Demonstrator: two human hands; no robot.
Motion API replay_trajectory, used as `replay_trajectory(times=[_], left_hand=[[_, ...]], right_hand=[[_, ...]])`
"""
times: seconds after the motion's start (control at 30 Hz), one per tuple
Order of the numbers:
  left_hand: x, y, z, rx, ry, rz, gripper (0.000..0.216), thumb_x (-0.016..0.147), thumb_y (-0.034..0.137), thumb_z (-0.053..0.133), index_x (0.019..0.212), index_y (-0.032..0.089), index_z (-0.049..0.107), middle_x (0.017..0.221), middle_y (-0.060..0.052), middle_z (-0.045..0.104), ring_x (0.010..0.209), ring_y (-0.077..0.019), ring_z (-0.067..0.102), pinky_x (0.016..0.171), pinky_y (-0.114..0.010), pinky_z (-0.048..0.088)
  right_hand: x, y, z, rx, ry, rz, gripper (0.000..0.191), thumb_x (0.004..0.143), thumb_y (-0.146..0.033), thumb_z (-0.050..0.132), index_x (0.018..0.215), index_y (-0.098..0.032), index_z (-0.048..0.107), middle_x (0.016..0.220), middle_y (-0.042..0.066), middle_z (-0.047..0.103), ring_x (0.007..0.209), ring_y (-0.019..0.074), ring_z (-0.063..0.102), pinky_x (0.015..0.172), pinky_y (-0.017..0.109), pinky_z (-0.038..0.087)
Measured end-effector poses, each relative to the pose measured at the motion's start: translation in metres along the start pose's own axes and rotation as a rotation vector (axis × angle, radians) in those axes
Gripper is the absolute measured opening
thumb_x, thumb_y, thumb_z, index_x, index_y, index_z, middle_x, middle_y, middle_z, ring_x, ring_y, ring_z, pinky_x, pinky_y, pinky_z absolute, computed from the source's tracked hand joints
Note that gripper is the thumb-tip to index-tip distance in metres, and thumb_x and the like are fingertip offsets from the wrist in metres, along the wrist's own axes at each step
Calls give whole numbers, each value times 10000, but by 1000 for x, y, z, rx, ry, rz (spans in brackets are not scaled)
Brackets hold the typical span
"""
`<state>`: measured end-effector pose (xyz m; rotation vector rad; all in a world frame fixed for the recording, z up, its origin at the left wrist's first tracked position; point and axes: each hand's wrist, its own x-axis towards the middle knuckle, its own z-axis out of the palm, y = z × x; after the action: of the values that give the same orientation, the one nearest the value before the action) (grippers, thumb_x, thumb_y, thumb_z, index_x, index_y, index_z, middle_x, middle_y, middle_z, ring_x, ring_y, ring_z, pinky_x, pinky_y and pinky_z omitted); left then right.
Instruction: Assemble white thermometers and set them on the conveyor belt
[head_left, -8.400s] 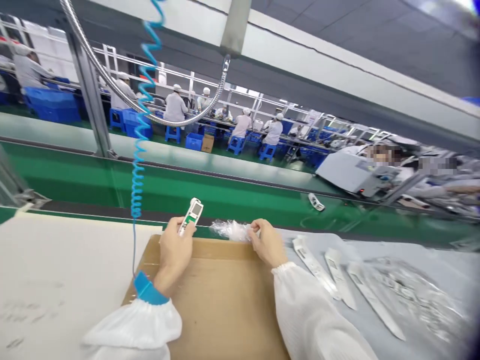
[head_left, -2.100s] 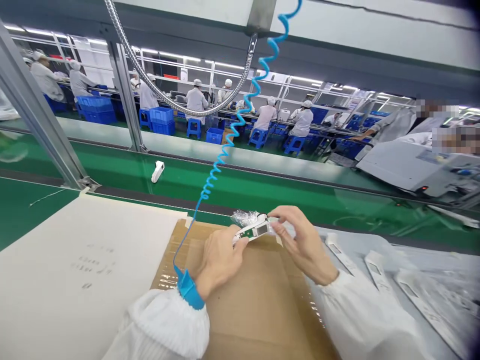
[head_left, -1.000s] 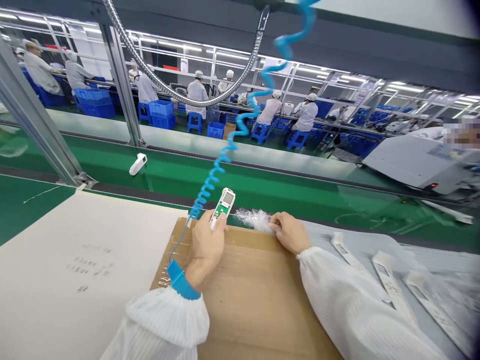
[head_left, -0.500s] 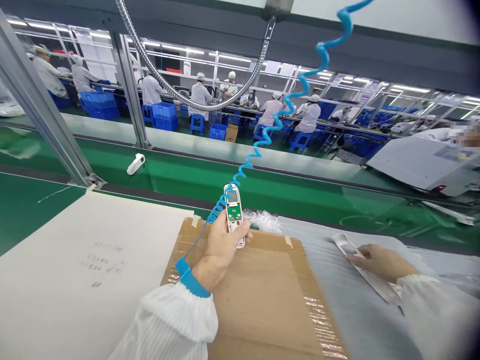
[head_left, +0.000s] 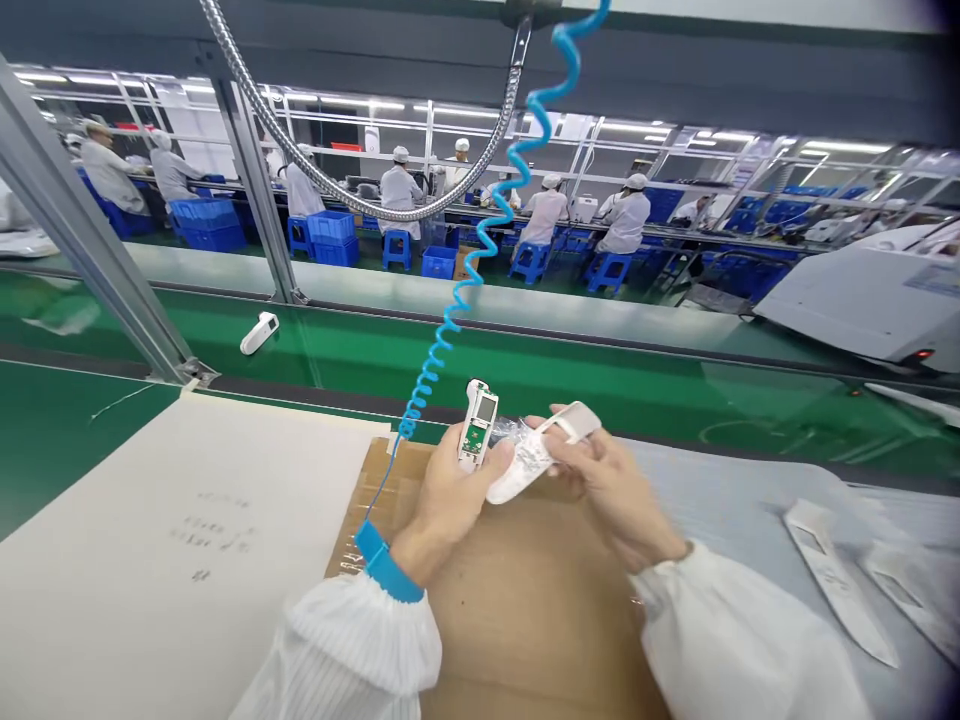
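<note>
My left hand [head_left: 450, 485] is closed around a small white device [head_left: 477, 423] with a green circuit board and a little screen, held upright over the cardboard sheet [head_left: 510, 600]. My right hand [head_left: 607, 480] grips a long white plastic cover [head_left: 536, 452] and holds it right beside the device, nearly touching it. A blue wrist strap [head_left: 382, 560] on my left wrist runs up into a coiled blue cord [head_left: 480, 250]. A crumpled clear plastic bag lies just behind the two hands, mostly hidden.
More white covers [head_left: 832, 580] lie on grey foam at the right. A white sheet [head_left: 150, 530] lies at the left. Beyond is a green conveyor belt [head_left: 525, 370] carrying a white device [head_left: 259, 333]. A metal post [head_left: 97, 250] stands left; workers sit in the background.
My right hand picked a white cover off the foam at the right and brought it left to the device. The left hand has kept hold of the device.
</note>
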<state>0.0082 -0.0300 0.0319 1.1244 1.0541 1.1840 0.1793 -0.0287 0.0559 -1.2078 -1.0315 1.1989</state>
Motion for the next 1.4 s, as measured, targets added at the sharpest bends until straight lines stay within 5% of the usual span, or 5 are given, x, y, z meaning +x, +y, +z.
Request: replay_trajectory(times=[0.27,0.5,0.67,0.9,1.4], left_hand=[[0,3,-4,-48,16,-254,326,768,427,748,906,166,610,743,10,571,610,-94,483,488,-212,322],[1,3,-3,8,-23,-135,423,741,429,797,1029,163,637,929,-40,685,802,-148,616,705,-245,455],[3,0,-8,338,133,46,466,992,560,359,1015,201,656,908,-46,705,816,-180,621,728,-292,453],[-13,12,3,532,-24,176,280,889,346,619,1151,255,652,1142,-6,700,981,-187,647,879,-285,472],[-16,6,9,578,-41,276,340,971,382,510,1294,331,601,1287,32,665,1144,-175,629,975,-287,471]], right_hand=[[-10,36,8,187,-226,-70,477,893,-522,642,1308,-306,548,1341,75,638,1156,249,606,960,439,520],[-10,35,3,207,-325,-75,504,859,-545,672,1294,-308,576,1392,88,606,1157,277,642,1038,513,484],[-9,36,4,245,-243,-79,535,844,-533,698,1295,-271,576,1348,97,641,1172,285,646,1070,514,466],[-9,39,5,234,-180,-68,544,838,-492,725,1309,-270,569,1291,91,677,1199,275,632,1065,479,479],[-9,36,9,406,-177,-9,332,830,-367,745,1134,-245,693,1180,57,728,1151,248,640,1069,429,436]])
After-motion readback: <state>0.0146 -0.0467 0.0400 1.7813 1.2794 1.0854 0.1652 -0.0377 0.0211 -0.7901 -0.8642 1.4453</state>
